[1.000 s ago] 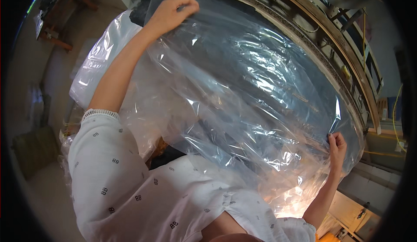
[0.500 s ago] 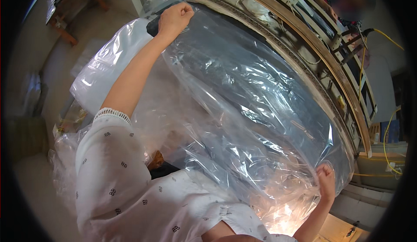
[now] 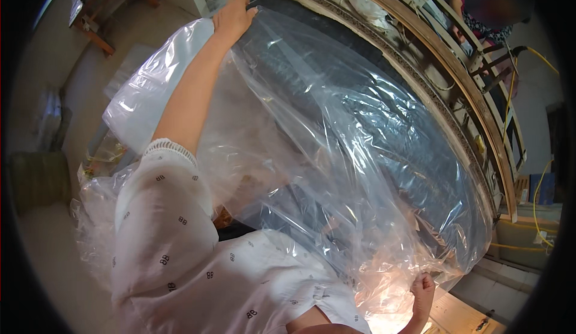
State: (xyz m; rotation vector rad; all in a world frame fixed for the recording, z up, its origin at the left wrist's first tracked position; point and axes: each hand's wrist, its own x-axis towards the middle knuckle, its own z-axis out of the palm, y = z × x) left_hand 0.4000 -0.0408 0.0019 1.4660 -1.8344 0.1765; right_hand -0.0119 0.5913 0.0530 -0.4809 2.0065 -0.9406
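Note:
A large clear plastic sheet (image 3: 312,130) lies in shiny wrinkles over a dark work surface (image 3: 288,25) and hangs down in front of my body. My left arm reaches far out to the sheet's far left corner. There my left hand (image 3: 233,21) is closed on the film, with its fingertips partly hidden. Low at the right, my right hand (image 3: 423,286) is closed in a pinch on the near edge of the same sheet. Between my hands the film runs in long slanting folds. A whitish roll or bulge of film (image 3: 159,73) lies beside my left forearm.
A long bench frame with wooden rails (image 3: 462,64) curves along the far side. Beyond it another person (image 3: 474,10) is at work. Yellow cables (image 3: 537,208) hang at the right. Bunched plastic (image 3: 96,214) lies at the left, and a table (image 3: 105,10) stands farther back.
My right hand has moved nearer to me and slightly left, pulling the film into new folds. My left hand has shifted slightly outward along the far corner. The view has shifted a little.

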